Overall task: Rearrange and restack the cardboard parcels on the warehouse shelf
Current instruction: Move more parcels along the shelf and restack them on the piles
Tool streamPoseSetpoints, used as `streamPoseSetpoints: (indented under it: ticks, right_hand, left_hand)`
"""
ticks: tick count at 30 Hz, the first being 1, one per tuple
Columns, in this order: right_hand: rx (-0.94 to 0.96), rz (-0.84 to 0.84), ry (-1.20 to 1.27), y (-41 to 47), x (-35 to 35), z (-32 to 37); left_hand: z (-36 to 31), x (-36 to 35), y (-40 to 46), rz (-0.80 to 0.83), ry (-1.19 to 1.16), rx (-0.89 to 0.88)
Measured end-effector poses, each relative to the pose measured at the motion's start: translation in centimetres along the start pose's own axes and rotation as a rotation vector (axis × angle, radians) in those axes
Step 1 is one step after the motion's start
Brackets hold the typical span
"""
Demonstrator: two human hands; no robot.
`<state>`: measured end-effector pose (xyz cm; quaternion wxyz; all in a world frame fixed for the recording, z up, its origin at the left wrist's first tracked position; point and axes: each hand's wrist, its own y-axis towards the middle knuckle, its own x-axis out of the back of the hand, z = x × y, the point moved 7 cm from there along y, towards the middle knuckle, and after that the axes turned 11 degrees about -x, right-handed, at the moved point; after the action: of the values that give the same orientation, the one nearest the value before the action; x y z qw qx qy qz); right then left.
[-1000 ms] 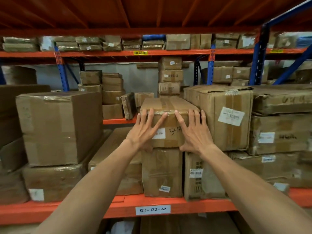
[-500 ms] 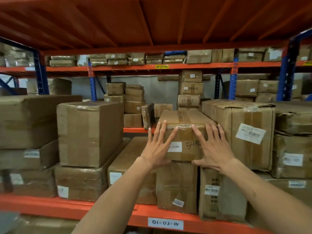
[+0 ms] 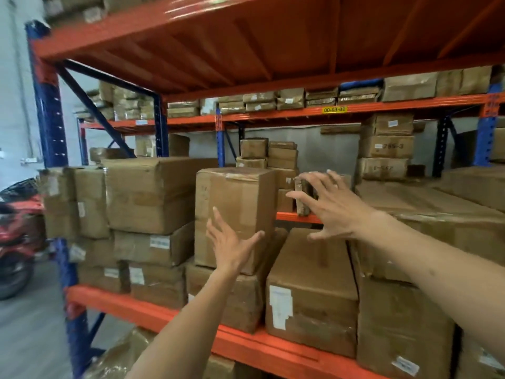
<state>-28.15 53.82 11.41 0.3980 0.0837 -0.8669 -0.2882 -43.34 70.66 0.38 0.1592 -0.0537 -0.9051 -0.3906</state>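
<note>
A tall cardboard parcel (image 3: 235, 203) stands on top of a flatter parcel (image 3: 232, 299) on the orange shelf. My left hand (image 3: 228, 246) is spread open in front of the tall parcel's lower right corner, fingers apart, holding nothing. My right hand (image 3: 332, 206) hovers open to the right of that parcel, above a long low parcel (image 3: 314, 280) with a white label. Whether either hand touches a box I cannot tell because of blur. Further right lies a wide stack of parcels (image 3: 426, 214).
A large box stack (image 3: 147, 195) fills the left of the shelf beside a blue upright (image 3: 50, 110). The orange shelf beam (image 3: 246, 337) runs along the front. Small parcels (image 3: 386, 147) sit on the rack behind. A red vehicle (image 3: 16, 231) stands at the far left.
Both hands have come off the small marked parcel and now hang open in the air. The view has swung left, showing the tall parcel and the shelf's left end.
</note>
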Motion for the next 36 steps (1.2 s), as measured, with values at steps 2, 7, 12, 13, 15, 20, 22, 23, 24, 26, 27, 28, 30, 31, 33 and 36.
streamPoseSetpoints:
  ticks: [2, 7, 12, 13, 15, 20, 22, 23, 24, 26, 27, 28, 30, 31, 33, 36]
  right_hand:
    - [0.047, -0.002, -0.01, 4.0, 0.4, 3.6]
    - [0.146, 0.088, -0.201, 13.2, -0.2, 11.5]
    - [0.14, 0.221, -0.228, 20.6, -0.6, 16.0]
    - [0.096, 0.279, -0.146, 21.6, -0.3, 16.2]
    - [-0.053, 0.408, 0.07, 23.2, 0.0, 15.8]
    - [-0.229, 0.523, 0.211, 22.7, -1.9, 13.7]
    - [-0.259, 0.473, 0.231, 22.0, -2.1, 12.5]
    - [-0.269, 0.455, 0.237, 21.7, -2.2, 12.0]
    - [-0.272, 0.44, 0.242, 21.4, -2.3, 11.7]
    - [-0.272, 0.41, 0.253, 20.7, -2.5, 11.2]
    - [-0.279, 0.401, 0.26, 20.2, -2.5, 10.9]
    - [-0.292, 0.394, 0.272, 19.7, -2.6, 10.4]
    - [-0.328, 0.386, 0.298, 18.5, -2.8, 9.0]
    - [-0.359, 0.385, 0.314, 17.7, -3.1, 8.0]
    - [-0.443, 0.397, 0.38, 15.6, -4.0, 5.7]
    - [-0.582, 0.371, 0.537, 11.2, -5.7, 2.1]
  left_hand:
    - [3.9, 1.3, 1.6, 0.0, 0.037, 0.075]
    - [9.9, 0.6, 2.7, 0.106, 0.052, 0.24]
    - [12.3, -2.6, 3.3, 0.241, 0.019, 0.278]
    - [12.7, -3.0, 3.4, 0.243, -0.003, 0.288]
    - [13.6, -3.5, 3.6, 0.214, -0.076, 0.323]
    - [14.5, -3.2, 3.6, 0.129, -0.148, 0.319]
    - [14.6, -2.7, 3.7, 0.09, -0.168, 0.311]
    - [14.7, -2.5, 3.7, 0.066, -0.199, 0.322]
    - [14.9, -2.3, 3.8, 0.045, -0.238, 0.339]
    - [15.1, -2.1, 3.9, 0.024, -0.297, 0.379]
    - [15.3, -2.0, 3.9, 0.028, -0.312, 0.409]
    - [15.5, -1.9, 3.8, 0.034, -0.328, 0.447]
    - [16.2, -1.9, 3.7, 0.053, -0.371, 0.522]
    - [16.5, -2.1, 3.9, 0.071, -0.395, 0.533]
    - [16.0, -2.5, 4.4, 0.117, -0.465, 0.485]
    - [13.2, -3.4, 5.1, 0.174, -0.558, 0.382]
